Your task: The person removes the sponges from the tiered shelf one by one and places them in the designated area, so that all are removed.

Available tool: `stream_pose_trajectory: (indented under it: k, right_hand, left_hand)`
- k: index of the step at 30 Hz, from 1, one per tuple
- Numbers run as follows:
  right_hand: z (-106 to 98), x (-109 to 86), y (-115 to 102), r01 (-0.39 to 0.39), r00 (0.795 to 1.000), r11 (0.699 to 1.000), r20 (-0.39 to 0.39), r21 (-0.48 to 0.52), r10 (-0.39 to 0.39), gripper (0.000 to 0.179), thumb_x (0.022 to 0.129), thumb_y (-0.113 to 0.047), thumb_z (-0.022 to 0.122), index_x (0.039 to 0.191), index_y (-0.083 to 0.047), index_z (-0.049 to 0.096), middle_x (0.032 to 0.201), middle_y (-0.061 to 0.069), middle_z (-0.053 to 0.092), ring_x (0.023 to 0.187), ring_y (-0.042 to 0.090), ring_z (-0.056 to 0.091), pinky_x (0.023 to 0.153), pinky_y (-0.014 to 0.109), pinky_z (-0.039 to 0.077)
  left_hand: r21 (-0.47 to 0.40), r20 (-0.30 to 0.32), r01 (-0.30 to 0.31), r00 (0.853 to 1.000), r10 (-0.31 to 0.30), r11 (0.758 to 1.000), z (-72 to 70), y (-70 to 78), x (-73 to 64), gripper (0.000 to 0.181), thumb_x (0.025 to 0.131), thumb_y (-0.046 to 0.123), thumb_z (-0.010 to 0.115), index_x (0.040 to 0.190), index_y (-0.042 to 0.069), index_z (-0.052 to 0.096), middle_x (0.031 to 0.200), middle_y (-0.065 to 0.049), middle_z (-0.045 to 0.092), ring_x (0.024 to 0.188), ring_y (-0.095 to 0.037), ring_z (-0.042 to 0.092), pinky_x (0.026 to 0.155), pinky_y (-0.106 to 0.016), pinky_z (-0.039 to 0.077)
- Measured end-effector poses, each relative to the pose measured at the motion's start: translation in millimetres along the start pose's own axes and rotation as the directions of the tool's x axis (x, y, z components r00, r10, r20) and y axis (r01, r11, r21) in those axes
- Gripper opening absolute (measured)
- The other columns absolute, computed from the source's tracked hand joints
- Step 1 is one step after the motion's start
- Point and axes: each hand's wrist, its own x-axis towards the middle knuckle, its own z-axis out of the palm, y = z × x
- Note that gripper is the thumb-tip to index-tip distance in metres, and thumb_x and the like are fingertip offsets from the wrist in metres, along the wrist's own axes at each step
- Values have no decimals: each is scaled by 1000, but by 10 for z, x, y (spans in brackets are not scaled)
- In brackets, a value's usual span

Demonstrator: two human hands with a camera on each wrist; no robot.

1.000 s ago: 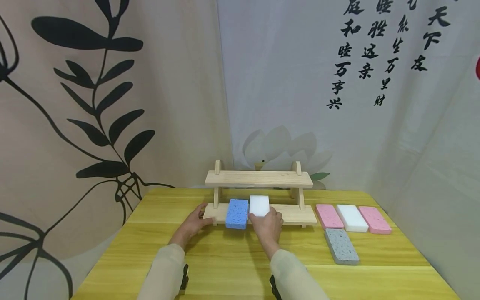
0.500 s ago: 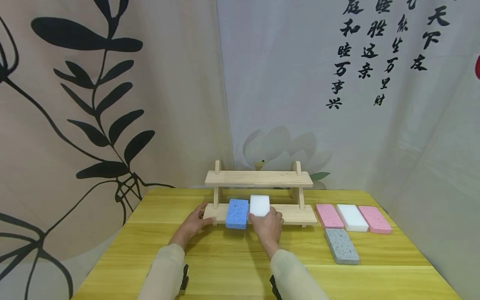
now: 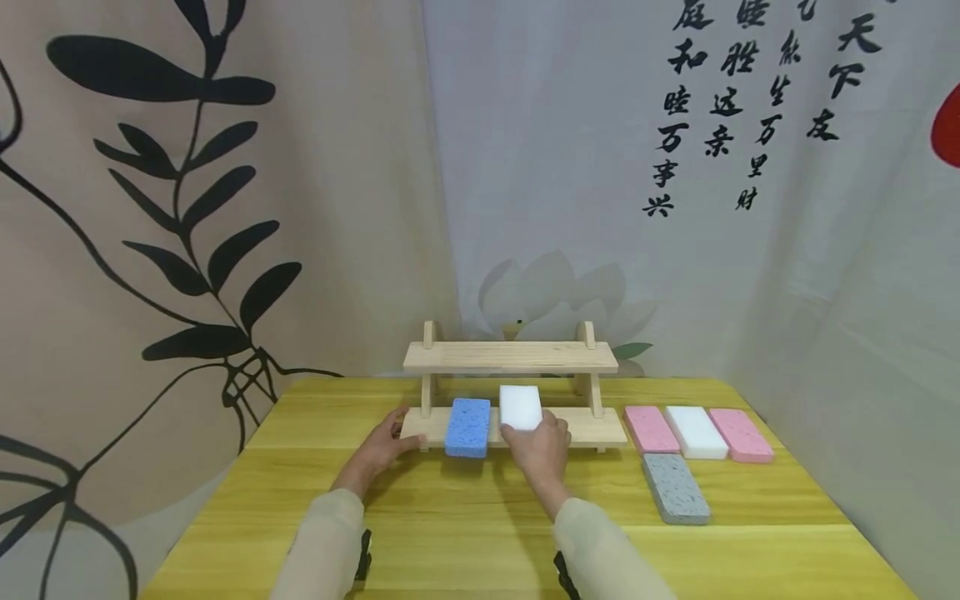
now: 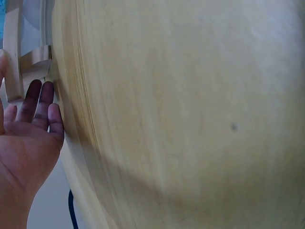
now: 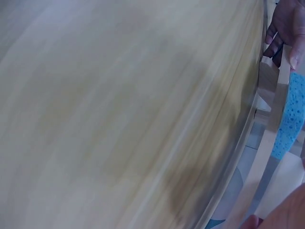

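The white block, pinched in the right hand, is at the lower shelf of the rack; contact unclear. Blue block lies just beside, between 8 and 9 o'clock; farther out that way, left hand grips the rack end. Judged step: placing the white block; next move calls for gentle release, blue undisturbed. Wooden table: pink block, spare white, second pink toward 3, grey block at 4. Printed drape hangs behind.

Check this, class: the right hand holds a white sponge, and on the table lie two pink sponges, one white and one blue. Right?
Not quite: the head view shows a grey sponge on the table, not blue. The right hand does hold a white sponge; the rest stands.
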Motion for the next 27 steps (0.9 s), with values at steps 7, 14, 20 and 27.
stream_pose_trajectory:
  k: [7,14,20,27]
  right_hand:
    - [-143,38,100,38,999,999,20,-9,-38,72,71,-35,83,125,7,59,106,20,56,98,34,50,78,47,46]
    - [-282,39,226,68,995,997,74,-33,-66,75,73,-37,83,128,7,57,110,21,56,98,33,53,82,49,48]
    - [-435,39,299,103,990,994,102,-35,-99,74,75,-37,83,129,7,56,111,21,58,98,33,55,82,48,48]
    - [-628,34,350,126,984,992,132,-31,-121,74,76,-36,83,130,7,56,113,22,58,99,33,56,84,48,49]
  left_hand:
    - [-1,-8,-6,1000,6,1000,-13,-12,6,84,93,33,71,158,11,22,144,-28,41,126,-41,48,99,-56,42]
    - [-8,-6,-11,1000,11,1000,-11,-25,18,83,94,32,71,158,10,22,142,-28,43,124,-40,50,98,-55,43]
    - [1,0,-17,1000,17,1000,-9,-12,23,86,93,34,72,158,9,21,144,-29,41,125,-42,48,98,-57,42]
    - [-9,-8,-9,1000,9,1000,6,-20,28,84,93,31,72,157,9,22,141,-26,45,121,-37,52,98,-53,42]
